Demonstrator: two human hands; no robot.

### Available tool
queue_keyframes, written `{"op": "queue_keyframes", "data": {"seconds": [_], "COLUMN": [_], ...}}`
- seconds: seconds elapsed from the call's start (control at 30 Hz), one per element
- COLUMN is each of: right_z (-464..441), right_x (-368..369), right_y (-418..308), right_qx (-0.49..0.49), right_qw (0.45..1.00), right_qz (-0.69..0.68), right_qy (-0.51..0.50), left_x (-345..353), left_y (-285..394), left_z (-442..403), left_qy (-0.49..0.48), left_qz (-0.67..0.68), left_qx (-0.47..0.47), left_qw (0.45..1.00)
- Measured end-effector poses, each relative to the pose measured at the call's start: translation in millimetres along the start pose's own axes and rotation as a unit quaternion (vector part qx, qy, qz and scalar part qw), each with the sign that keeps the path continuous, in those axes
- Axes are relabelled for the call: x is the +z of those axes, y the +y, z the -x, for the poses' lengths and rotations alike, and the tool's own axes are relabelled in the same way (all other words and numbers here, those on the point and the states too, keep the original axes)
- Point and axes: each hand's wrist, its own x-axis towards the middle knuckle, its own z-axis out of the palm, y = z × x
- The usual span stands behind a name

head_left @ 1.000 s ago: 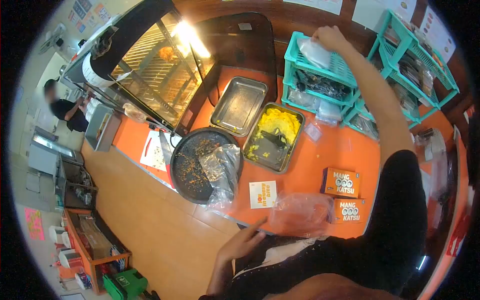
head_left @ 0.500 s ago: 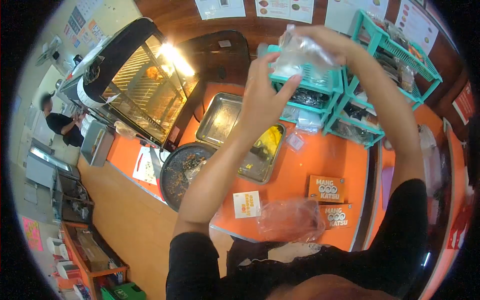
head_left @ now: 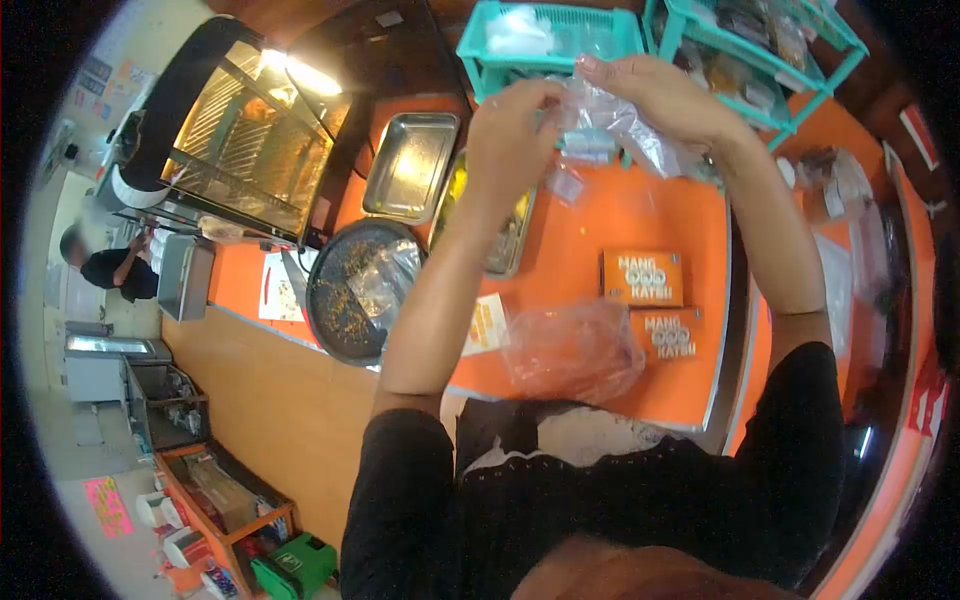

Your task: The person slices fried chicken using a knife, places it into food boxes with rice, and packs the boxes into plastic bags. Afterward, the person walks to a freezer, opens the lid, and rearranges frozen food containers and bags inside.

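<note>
Now clear plastic (head_left: 640, 135) is gripped by the right hand (head_left: 672, 98) near the teal rack (head_left: 480, 52); whether it's pinched by the left hand (head_left: 508, 135) can't be told. Thin film's best handled lightly.

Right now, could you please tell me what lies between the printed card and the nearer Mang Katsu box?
A clear plastic bag, on the orange counter, in the head view.

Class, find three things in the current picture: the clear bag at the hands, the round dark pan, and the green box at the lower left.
Clear bag (head_left: 657, 151): head view, its shiny hanging part.
Round dark pan (head_left: 314, 300): head view, its left rim.
Green box (head_left: 306, 573): head view, its visible face.
</note>
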Motion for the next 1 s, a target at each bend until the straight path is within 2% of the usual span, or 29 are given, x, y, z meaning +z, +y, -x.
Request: {"op": "queue_keyframes", "data": {"seconds": [0.03,0.07,0.1,0.17,0.2,0.23,0.27,0.3,0.33,0.37,0.43,0.47,0.5,0.57,0.6,0.63,0.67,0.7,0.73,0.77,0.8,0.83,0.87,0.9,0.93,0.97,1.0], "right_z": [7.3,21.9,39.5,77.2,92.9,108.9,124.7,144.0,169.6,191.7,216.5,222.5,218.0,208.4,193.3,187.6,181.8,178.0,171.6,164.6,154.7,148.8,157.2,166.7,173.6,177.1,181.1], "right_x": [-4.5,-4.6,-1.4,7.2,10.9,14.7,21.4,33.0,45.0,66.4,153.4,208.1,245.2,318.5,341.7,346.4,350.8,345.9,339.5,332.5,315.4,304.1,307.9,315.2,320.5,323.4,326.0], "right_y": [5.6,13.5,11.3,0.3,13.9,27.4,54.1,80.4,100.7,115.2,144.6,162.9,180.8,214.1,239.8,250.4,260.8,268.0,264.1,261.4,233.9,222.0,245.6,258.3,268.5,275.4,276.6], "right_qx": [-0.073,-0.140,-0.121,-0.131,-0.159,-0.188,-0.166,-0.139,-0.080,-0.026,0.002,0.030,0.042,0.035,0.191,0.271,0.350,0.328,0.297,0.303,0.335,0.360,0.315,0.316,0.297,0.276,0.257], "right_qw": [0.975,0.888,0.896,0.819,0.812,0.803,0.872,0.927,0.960,0.975,0.935,0.916,0.949,0.985,0.972,0.953,0.926,0.939,0.923,0.922,0.902,0.865,0.901,0.900,0.904,0.907,0.910], "right_qz": [0.209,0.424,0.415,0.547,0.555,0.561,0.452,0.332,0.227,0.123,-0.082,-0.093,-0.036,0.082,0.014,-0.026,-0.064,0.091,0.244,0.240,0.228,0.213,0.159,0.160,0.189,0.217,0.243], "right_qy": [-0.004,0.105,0.098,0.116,0.092,0.067,0.086,0.105,0.142,0.181,0.346,0.388,0.310,0.148,0.136,0.130,0.127,0.055,-0.022,-0.019,-0.149,-0.277,-0.252,-0.254,-0.244,-0.230,-0.218], "left_x": [-8.4,-16.5,-22.2,-29.0,-29.9,-31.5,-33.8,-33.5,-28.3,-22.3,-10.0,2.1,21.1,60.7,50.9,26.5,3.3,-12.8,-27.3,-40.1,-50.3,-58.0,-63.4,-71.1,-80.6,-89.0,-97.4], "left_y": [5.0,10.9,15.2,29.2,36.5,43.8,51.0,51.6,42.9,36.1,47.4,32.5,8.3,-47.5,-41.8,-25.7,-14.2,-15.4,-20.6,-25.0,-28.6,-31.2,-30.5,-10.9,23.2,41.4,59.6], "left_z": [0.5,3.2,8.3,17.5,38.6,51.8,63.7,94.6,138.9,174.5,223.1,251.8,279.0,324.3,310.7,295.4,288.0,284.6,282.8,285.0,291.1,295.7,300.1,297.9,289.0,294.0,299.0], "left_qy": [-0.085,-0.153,-0.189,-0.241,-0.257,-0.182,-0.102,-0.110,-0.096,-0.078,-0.224,-0.324,-0.417,-0.504,-0.501,-0.413,-0.318,-0.326,-0.293,-0.255,-0.262,-0.259,-0.250,-0.249,-0.158,-0.184,-0.174], "left_qz": [0.041,0.078,0.120,0.111,0.122,0.069,0.016,0.023,0.059,0.094,-0.076,-0.108,-0.138,-0.031,-0.027,0.109,0.242,0.244,0.286,0.321,0.322,0.321,0.318,0.319,0.163,0.114,0.054], "left_qx": [-0.047,-0.107,-0.116,-0.117,-0.134,-0.069,-0.002,-0.007,-0.076,-0.140,-0.095,-0.083,-0.067,-0.229,-0.220,-0.290,-0.356,-0.351,-0.455,-0.554,-0.555,-0.599,-0.640,-0.641,-0.428,-0.259,-0.083], "left_qw": [0.994,0.979,0.968,0.957,0.949,0.978,0.995,0.994,0.991,0.983,0.967,0.936,0.896,0.832,0.837,0.856,0.845,0.843,0.791,0.724,0.720,0.687,0.653,0.652,0.875,0.941,0.980]}}
